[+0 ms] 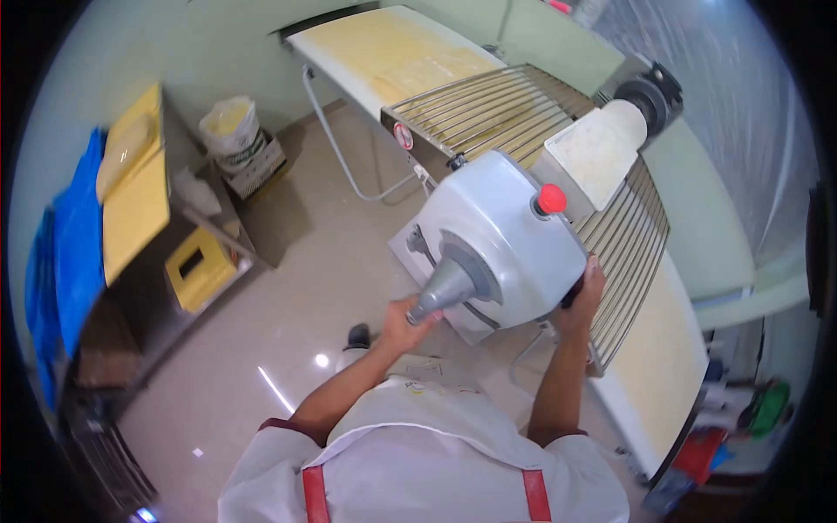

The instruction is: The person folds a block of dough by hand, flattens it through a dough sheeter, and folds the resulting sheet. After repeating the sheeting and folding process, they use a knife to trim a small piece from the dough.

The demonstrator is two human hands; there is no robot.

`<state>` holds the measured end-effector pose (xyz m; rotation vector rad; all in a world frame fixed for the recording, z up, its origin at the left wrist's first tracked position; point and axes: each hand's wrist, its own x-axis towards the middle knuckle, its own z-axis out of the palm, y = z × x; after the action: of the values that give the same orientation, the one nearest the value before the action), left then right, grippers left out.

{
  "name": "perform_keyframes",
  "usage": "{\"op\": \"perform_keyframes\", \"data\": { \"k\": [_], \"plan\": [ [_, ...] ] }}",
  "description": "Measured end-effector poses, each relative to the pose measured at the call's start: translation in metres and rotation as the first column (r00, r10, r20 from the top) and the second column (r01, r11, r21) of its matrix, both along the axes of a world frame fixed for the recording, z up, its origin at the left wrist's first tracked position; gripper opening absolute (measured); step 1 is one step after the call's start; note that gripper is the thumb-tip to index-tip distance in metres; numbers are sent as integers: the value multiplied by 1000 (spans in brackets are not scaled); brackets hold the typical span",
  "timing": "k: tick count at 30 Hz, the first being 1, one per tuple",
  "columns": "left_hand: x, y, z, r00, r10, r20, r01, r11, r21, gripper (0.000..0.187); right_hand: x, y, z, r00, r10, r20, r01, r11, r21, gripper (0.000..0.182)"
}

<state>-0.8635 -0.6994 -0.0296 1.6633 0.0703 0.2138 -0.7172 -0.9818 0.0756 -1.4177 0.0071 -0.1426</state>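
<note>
A dough sheeter with a white rounded housing [514,227] stands right in front of me. My left hand [404,328] is closed round the end of its grey lever handle [453,283], which points down toward my body. At the housing's right lower edge, my right hand [588,301] is closed against a dark part on its side; the housing hides some of the fingers and what they grip. A red push button [550,200] sits on top. Wire guards [623,253] slope over the belts, the far belt [375,48] and the near belt [649,349].
On the left, a metal shelf unit [200,305] bears a yellow board [144,200] and blue plastic sheeting [77,235]. A white sack [231,131] rests on a crate by the wall. Clear plastic sheeting [724,105] hangs at the right, with coloured items [767,410] below.
</note>
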Motion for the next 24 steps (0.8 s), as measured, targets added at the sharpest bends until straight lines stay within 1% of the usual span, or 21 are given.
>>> {"op": "perform_keyframes", "data": {
  "k": [1, 2, 4, 5, 8, 9, 12, 13, 14, 15, 17, 18, 19, 21, 22, 24],
  "plan": [
    [0, -6, 4, 996, 74, -47, -76, 996, -40, 31, 1, -1, -1, 999, 22, 50, -19, 997, -72, 27],
    [-6, -18, 7, 984, 147, -102, -155, 985, -79, 34, -2, 9, 6, 999, 12, 43, -11, 999, -34, 26],
    [-20, -50, 24, 934, 216, -286, -298, 911, -285, 41, -13, 29, 26, 1000, -18, 23, 16, 999, 52, 26],
    [-20, -59, 37, 906, 228, -357, -362, 855, -372, 44, -6, 17, 13, 999, 43, 32, -43, 999, 25, 25],
    [-29, -78, 72, 863, 210, -460, -460, 703, -542, 49, -13, 22, 29, 994, 101, 34, -101, 995, -19, 24],
    [-29, -81, 71, 861, 214, -462, -471, 681, -562, 49, -5, 11, 16, 982, 163, 92, -157, 985, -71, 25],
    [-30, -81, 68, 860, 221, -461, -485, 634, -602, 50, -14, 7, 31, 971, 225, 82, -205, 958, -202, 23],
    [-30, -82, 70, 858, 220, -464, -490, 624, -609, 51, -11, 8, 30, 949, 243, 202, -209, 962, -177, 24],
    [-31, -82, 69, 857, 210, -471, -490, 617, -616, 51, -14, 8, 31, 874, 233, 426, -100, 945, -311, 29],
    [-30, -82, 62, 847, 229, -480, -508, 617, -601, 51, -21, 10, 39, 749, 242, 617, 48, 908, -415, 37],
    [-30, -85, 58, 843, 247, -478, -521, 593, -613, 49, -25, 11, 57, 523, 426, 738, 35, 855, -518, 39],
    [-30, -85, 56, 848, 249, -467, -515, 592, -620, 49, -24, 12, 57, 467, 583, 665, -152, 793, -589, 38],
    [-30, -84, 54, 855, 249, -454, -506, 590, -629, 48, -19, 19, 60, 343, 691, 636, -94, 699, -709, 39],
    [-29, -84, 59, 855, 222, -469, -499, 599, -626, 49, -25, 33, 72, 379, 714, 589, 22, 629, -777, 46],
    [-28, -84, 57, 863, 215, -458, -486, 604, -631, 50, -27, 36, 77, 405, 719, 565, 52, 598, -800, 50],
    [-26, -84, 52, 878, 204, -434, -462, 601, -652, 51, -25, 40, 85, 408, 726, 554, 49, 588, -807, 49]
  ]
}}
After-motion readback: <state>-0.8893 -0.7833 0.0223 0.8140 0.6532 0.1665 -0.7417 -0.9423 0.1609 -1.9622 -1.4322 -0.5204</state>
